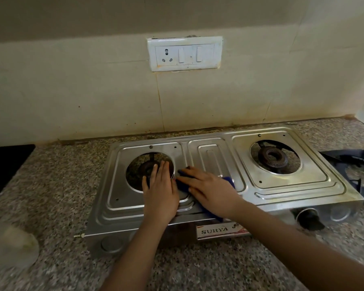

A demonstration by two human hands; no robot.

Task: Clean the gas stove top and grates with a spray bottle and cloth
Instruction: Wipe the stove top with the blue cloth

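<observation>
1. Head view: a stainless-steel two-burner gas stove top [210, 156] sits on a speckled brown granite countertop [61, 185], its back edge near the wall.
2. A dark blue cloth [182, 185] lies on the steel between the left burner opening and the raised centre panel. It reaches towards the front edge, mostly hidden under the right hand.
3. The right hand [210, 187] lies flat on the cloth, fingers straight and close together, pressing it against the steel.
4. The left hand [160, 192] lies flat just beside it. Its palm is on the steel, and its straight fingers, held together, reach over the rim of the left opening.
5. A dark round left burner [145, 166] shows partly past those fingers; the ringed, rust-brown right burner [272, 158] is fully exposed.
6. Neither opening carries a grate. A dark metal grate [349, 158] lies on the countertop, just beside the stove's right end and cut by the frame edge.
7. On the stove's front are a white label reading SURYA [216, 228] and a black knob [309, 217] towards the right.
8. A blurred, pale translucent object [13, 246] stands at the lower left; what it is cannot be told.
9. A flat black surface [6, 164] occupies the far left.
10. A white socket-and-switch plate [184, 53] is fixed to the cream tiled wall [93, 91] behind the stove.
</observation>
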